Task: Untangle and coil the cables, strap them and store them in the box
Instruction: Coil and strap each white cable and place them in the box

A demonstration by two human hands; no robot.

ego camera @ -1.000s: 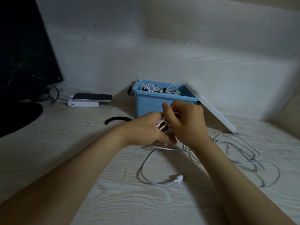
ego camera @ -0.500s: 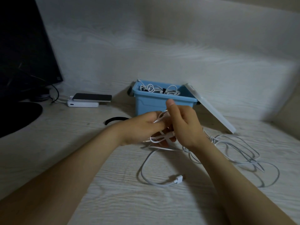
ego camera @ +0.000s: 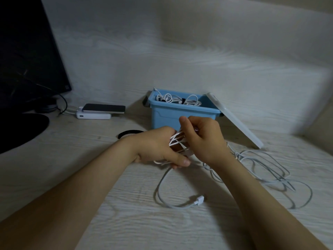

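White half-coiled cable [ego camera: 177, 139] clutched in the fingers of left hand [ego camera: 155, 147] and right hand [ego camera: 205, 138], had stowed strapped white coils [ego camera: 180, 101] in blue plastic box [ego camera: 167, 116], left pale loose cable tangle [ego camera: 266, 168] uncoiled.

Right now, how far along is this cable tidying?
Done: coiled cables lie in the blue box, its lid leaning alongside. In hand: the left hand grips a part-wound white cable while the right hand pinches a strand. Left: its plug end and the loose loops on the desk, plus the unused black strap.
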